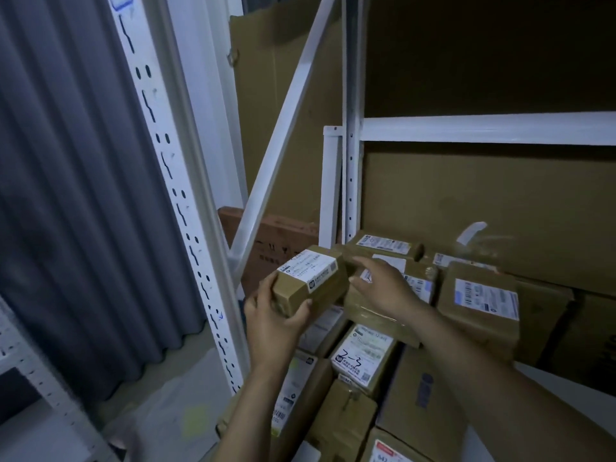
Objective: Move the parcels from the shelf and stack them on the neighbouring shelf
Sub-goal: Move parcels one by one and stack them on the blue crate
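A small brown parcel [311,280] with a white label on top is held up in front of the shelf, my left hand [271,315] wrapped around its near end from below. My right hand [380,288] reaches past the parcel's right side with spread fingers and rests on the taped parcels behind it, holding nothing. Several brown labelled parcels lie piled on the shelf, among them a long one [386,246] at the back, a square one [480,300] to the right and one marked by hand [363,353] below my right wrist.
A white perforated upright [173,181] stands left of the parcels, with a diagonal brace [283,128] and a second post [351,135] behind. A white crossbeam [483,128] runs above the pile. Large cardboard sheets back the shelf. A grey curtain [73,195] hangs at the left.
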